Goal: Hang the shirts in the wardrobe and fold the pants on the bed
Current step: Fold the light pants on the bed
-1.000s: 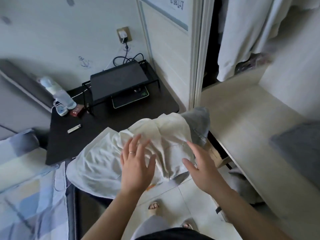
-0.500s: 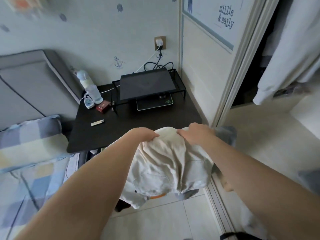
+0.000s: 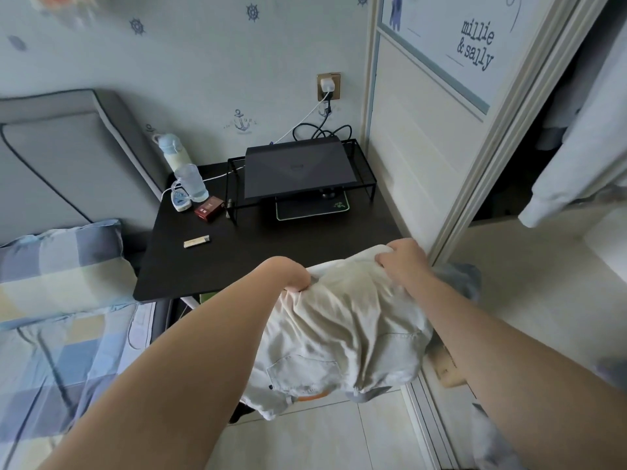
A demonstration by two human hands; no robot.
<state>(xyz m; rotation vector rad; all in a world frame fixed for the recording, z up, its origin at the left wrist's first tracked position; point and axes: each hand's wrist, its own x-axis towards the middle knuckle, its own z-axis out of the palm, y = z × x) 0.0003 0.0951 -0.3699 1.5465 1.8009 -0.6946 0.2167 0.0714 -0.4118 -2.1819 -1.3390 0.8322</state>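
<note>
At the near edge of the black desk point(image 3: 271, 256), your fingers point(image 3: 386, 257) are curled tight into the top edge of a cream garment point(image 3: 339, 334). The right hand point(image 3: 403, 259) pinches a fold of cloth at its upper right corner. The left hand point(image 3: 291, 274) bunches the upper left, its fingertips tucked out of sight under the knuckles.

The held edge runs left to right between your fists. From it the garment's long axis falls toward you and downward, with the lower hem hanging over the tiled floor point(image 3: 322, 439). A stitched patch pocket point(image 3: 298, 371) faces you low on its left half, and a strip of orange point(image 3: 314, 396) shows at the hem.

A grey garment point(image 3: 464, 276) lies just behind its right side, beside the wardrobe's sliding door point(image 3: 417, 137). On that door you can read "millie & sally" point(image 3: 476, 45) in dark script.

On the desk, a closed dark laptop point(image 3: 298, 171) sits on a wire stand point(image 3: 364, 164), over a mat point(image 3: 312, 209) with a green logo too small to read. The red box point(image 3: 209, 207) carries print you cannot make out. To your left is the bed point(image 3: 51, 368) with its checked pillow point(image 3: 61, 259).
</note>
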